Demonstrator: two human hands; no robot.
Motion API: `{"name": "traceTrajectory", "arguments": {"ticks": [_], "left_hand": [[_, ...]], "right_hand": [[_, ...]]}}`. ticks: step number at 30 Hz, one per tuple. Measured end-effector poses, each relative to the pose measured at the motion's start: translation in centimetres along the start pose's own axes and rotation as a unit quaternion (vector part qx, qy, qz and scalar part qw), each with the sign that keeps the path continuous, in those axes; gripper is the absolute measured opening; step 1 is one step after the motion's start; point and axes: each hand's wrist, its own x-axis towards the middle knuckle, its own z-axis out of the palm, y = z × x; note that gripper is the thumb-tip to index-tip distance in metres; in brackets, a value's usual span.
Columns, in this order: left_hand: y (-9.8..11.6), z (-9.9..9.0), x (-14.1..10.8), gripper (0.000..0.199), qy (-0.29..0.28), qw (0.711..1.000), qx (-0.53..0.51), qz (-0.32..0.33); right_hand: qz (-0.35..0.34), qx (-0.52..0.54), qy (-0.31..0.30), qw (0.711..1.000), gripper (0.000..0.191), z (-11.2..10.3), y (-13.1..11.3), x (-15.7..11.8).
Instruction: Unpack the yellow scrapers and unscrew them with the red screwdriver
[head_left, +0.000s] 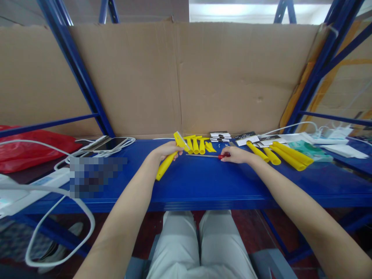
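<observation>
Cardboard (130, 77) stands behind the blue table (197, 186) on my feed. I have my left hand (169, 149) closed around a yellow scraper (166, 166), its head tipped away from me and its handle slanting back over the table. My right hand (236, 155) is curled, fingers pinched on the red grip of a screwdriver (200, 155); its shaft points left, the tip near the scraper. Beyond it I see a row of yellow handles (196, 146) beside stacked cards (220, 136), and more yellow tubes (290, 155) lie to the right.
</observation>
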Motion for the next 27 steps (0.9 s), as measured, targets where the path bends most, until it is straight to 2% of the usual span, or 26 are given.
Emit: {"name": "traceTrajectory", "arguments": {"ticks": [6,13,20,27], "left_hand": [[-0.8,-0.6,0.5,0.018,0.066,0.993,0.084,-0.041],[-0.8,-0.5,0.4,0.016,0.026,0.981,0.183,-0.057],[-0.3,0.1,0.1,0.011,0.032,0.979,0.199,-0.043],[-0.1,0.5,0.1,0.014,0.028,0.974,0.219,-0.043]], "right_hand": [[0.005,-0.024,0.021,0.999,0.008,0.0,-0.2,-0.2],[-0.015,-0.040,0.063,0.997,0.008,0.3,-0.1,0.1],[-0.015,-0.037,0.088,0.995,0.008,0.6,-0.4,0.4],[-0.010,-0.042,0.084,0.996,0.008,0.6,-0.8,0.3]]}}
